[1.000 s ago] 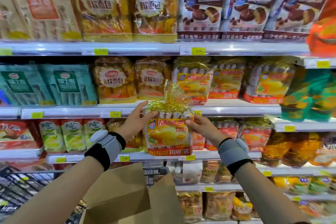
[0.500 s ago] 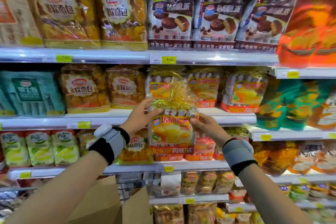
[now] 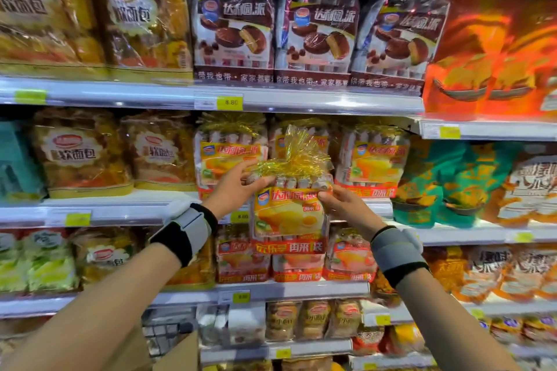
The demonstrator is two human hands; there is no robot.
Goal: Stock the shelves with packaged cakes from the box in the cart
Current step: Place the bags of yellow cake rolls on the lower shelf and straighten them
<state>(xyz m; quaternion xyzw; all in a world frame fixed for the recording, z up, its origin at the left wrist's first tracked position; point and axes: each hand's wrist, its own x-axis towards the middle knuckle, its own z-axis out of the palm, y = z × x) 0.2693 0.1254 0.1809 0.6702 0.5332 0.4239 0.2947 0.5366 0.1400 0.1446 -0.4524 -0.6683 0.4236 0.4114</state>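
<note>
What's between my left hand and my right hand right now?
In the head view, the yellow cake pack with the gold bow sits between the left hand and right hand, gripped on both sides near its top.

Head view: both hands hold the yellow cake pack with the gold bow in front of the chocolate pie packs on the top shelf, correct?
Not quite. In the head view, both the left hand and right hand do hold the yellow cake pack, but it sits in front of the matching yellow packs one shelf below the chocolate pie packs.
</note>
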